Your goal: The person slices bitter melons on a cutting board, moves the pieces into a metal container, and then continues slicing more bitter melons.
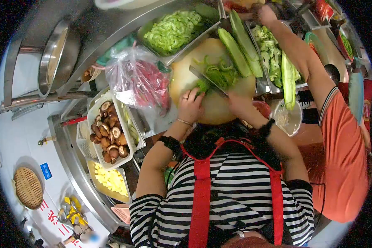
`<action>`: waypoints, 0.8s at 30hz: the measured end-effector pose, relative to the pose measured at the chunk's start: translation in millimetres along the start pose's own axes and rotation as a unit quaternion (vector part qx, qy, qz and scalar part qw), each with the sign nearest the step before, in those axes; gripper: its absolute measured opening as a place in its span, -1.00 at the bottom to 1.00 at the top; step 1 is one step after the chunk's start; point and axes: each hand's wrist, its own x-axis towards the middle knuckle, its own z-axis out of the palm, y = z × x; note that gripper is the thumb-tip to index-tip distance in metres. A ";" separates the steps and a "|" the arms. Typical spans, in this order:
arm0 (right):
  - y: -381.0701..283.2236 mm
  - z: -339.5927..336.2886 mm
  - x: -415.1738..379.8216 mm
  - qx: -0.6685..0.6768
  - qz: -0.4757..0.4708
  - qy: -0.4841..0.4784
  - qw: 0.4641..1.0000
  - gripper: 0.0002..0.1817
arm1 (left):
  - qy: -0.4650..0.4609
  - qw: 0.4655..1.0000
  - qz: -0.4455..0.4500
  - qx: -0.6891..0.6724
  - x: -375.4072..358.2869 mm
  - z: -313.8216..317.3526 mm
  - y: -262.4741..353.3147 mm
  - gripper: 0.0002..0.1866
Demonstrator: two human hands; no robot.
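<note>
My right hand point(239, 103) is closed around the handle of a kitchen knife point(208, 80), its blade slanting across a round chopping board point(182, 76). My left hand point(191, 106) has its fingers bent against a green vegetable piece point(202, 86) beside the blade. Curved green slices point(222, 77) lie on the knife's far side. Long cucumber-like vegetables point(234, 51) rest over the board's back right edge. Behind the board stands a metal tray point(214, 29) with pale green slices point(173, 31).
On the left are a basket of shiitake mushrooms point(111, 134), a tray of yellow chunks point(110, 178) and a plastic bag point(132, 78) with reddish contents. At right, a co-worker's arm point(295, 51) reaches over a tray of cut green vegetables point(266, 45). A bowl point(291, 118) sits nearby.
</note>
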 end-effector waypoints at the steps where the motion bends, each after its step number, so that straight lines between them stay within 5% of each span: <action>1: 12.1 34.8 11.0 -0.034 0.013 -0.027 0.999 -0.69 | -0.012 1.000 -0.012 0.012 -2.6 1.1 -0.5 -0.56; 3: 19.5 50.4 25.2 -0.043 0.048 -0.071 0.995 -0.68 | -0.013 1.000 0.007 0.027 -10.3 7.4 -10.1 -0.53; 7: -13.4 -44.5 4.9 -0.010 0.096 -0.146 0.985 -0.65 | -0.028 0.999 0.023 0.039 -12.8 9.6 -14.3 -0.46; 8: 24.0 -60.9 21.8 -0.066 0.056 -0.116 0.989 -0.67 | -0.027 0.999 0.020 0.038 -7.9 11.5 -14.8 -0.46; 10: 193.1 -162.6 119.6 -0.346 -0.155 0.151 0.913 -0.70 | -0.017 0.999 0.001 0.031 -0.7 12.4 -13.8 -0.50; 12: 244.1 -190.0 150.4 -0.437 -0.187 0.261 0.840 -0.71 | -0.012 0.999 0.012 0.036 0.3 8.8 -13.2 -0.52; 14: 244.1 -167.7 144.7 -0.440 -0.183 0.270 0.837 -0.70 | 0.002 0.999 0.025 0.048 11.7 -0.1 -13.7 -0.53; 16: 78.6 -79.0 56.5 -0.180 -0.063 -0.036 0.981 -0.72 | 0.013 0.997 0.044 0.058 13.9 -12.7 -7.8 -0.57; 17: -7.7 -35.7 11.4 -0.070 0.052 -0.142 0.986 -0.69 | 0.013 0.997 0.044 0.058 14.4 -11.8 -8.7 -0.57; 18: -4.7 -24.7 5.1 -0.035 0.060 -0.040 0.997 -0.71 | 0.007 0.998 0.034 0.046 14.7 -9.6 -9.2 -0.58; 24: 6.4 19.2 15.2 -0.064 0.023 -0.023 0.997 -0.75 | -0.005 1.000 -0.001 0.008 12.7 1.1 -9.2 -0.61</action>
